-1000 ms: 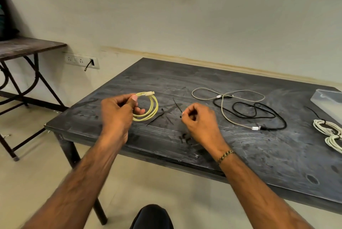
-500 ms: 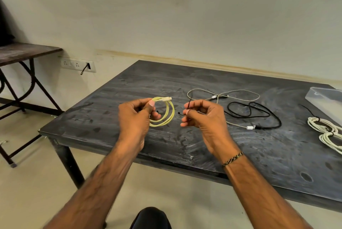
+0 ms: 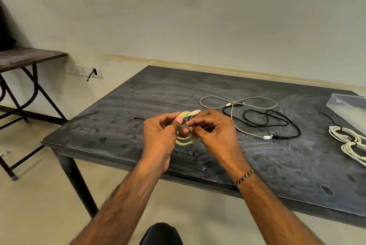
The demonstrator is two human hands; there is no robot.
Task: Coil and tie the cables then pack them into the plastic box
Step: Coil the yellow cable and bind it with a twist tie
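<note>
Here both hands (image 3: 190,134) pinch the yellow cable coil (image 3: 185,141).

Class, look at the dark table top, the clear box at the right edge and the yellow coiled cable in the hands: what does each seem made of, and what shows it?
Dark table top: probably painted or stained wood; matte, with grain streaks and scuffs.
Clear box: likely plastic; see-through walls, slightly glossy.
Yellow coiled cable: flexible rubbery or plastic jacket, judging by its smooth tight loops.
</note>
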